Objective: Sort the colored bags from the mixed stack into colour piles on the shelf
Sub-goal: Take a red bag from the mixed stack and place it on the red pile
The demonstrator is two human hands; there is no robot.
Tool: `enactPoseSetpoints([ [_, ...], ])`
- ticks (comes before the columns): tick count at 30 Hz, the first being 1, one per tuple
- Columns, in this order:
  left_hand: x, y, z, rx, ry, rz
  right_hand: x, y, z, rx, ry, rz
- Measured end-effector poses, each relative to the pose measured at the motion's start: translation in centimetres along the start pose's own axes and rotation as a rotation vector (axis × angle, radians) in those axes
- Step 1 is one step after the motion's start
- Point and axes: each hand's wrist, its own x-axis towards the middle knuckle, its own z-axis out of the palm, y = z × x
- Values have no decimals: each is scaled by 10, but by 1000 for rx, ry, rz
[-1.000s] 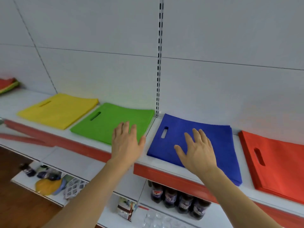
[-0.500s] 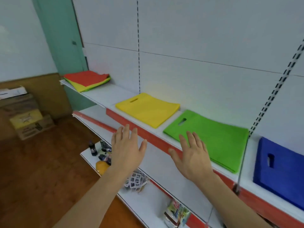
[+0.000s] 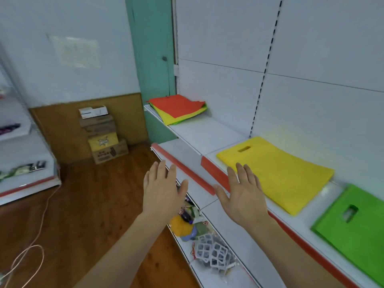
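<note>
View swinging off blue pile; both hands, left hand [image 3: 164, 192] and right hand [image 3: 243, 196], spread, holding nothing, heading for mixed stack [image 3: 178, 109] ahead.

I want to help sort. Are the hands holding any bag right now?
No. The left hand and right hand are open in the air, fingers straight, holding nothing.

Pale blue walls [image 3: 62, 28] rise above a brown wooden wainscot [image 3: 62, 129]. Stacked cardboard boxes [image 3: 101, 136] stand on the wooden plank floor [image 3: 83, 204] beside a teal pillar [image 3: 152, 59]. A thin cable [image 3: 39, 229] trails over the floor.
</note>
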Motion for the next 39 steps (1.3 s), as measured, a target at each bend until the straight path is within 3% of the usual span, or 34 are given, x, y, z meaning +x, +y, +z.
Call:
enactPoseSetpoints([
  [19,251,-159,53,2,23,-45,280,-118,110,-39,-81,-37],
  [28,393,-234,68,-41,-22,108,380,-182,151,-14,-25,131],
  [39,540,-252,122,-35,-97,264,511,-183,208,-105,-35,272],
])
